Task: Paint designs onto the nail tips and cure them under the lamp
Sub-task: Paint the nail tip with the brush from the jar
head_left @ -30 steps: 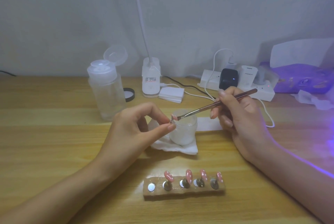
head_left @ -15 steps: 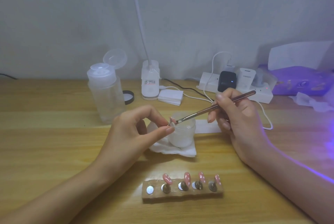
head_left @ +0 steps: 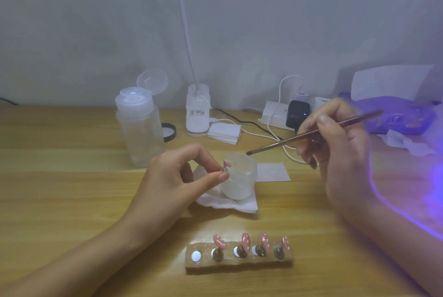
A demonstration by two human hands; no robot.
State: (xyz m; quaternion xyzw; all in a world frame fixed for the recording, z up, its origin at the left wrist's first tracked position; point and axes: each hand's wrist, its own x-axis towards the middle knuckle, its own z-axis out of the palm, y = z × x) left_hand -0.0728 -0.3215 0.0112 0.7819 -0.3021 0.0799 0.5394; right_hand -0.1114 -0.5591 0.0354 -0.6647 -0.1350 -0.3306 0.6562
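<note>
The left hand is pinching a small pink nail tip on a thin stem between thumb and forefinger, the other fingers curled behind. The tip is sitting just in front of the left rim of a frosted jar, which is standing on a tissue. It is too small and blurred to tell which way it is pointing.

The right hand is gripping a slim brown brush pen-fashion. Its long axis is running from lower left to upper right, the bristle end pointing left and down toward the nail tip and hanging above the jar, apart from both.

Near the table's front edge, a tan block is carrying four pink, white-dotted tips leaning on stems, with a silver disc at its left end. The lamp is glowing violet at far right.
</note>
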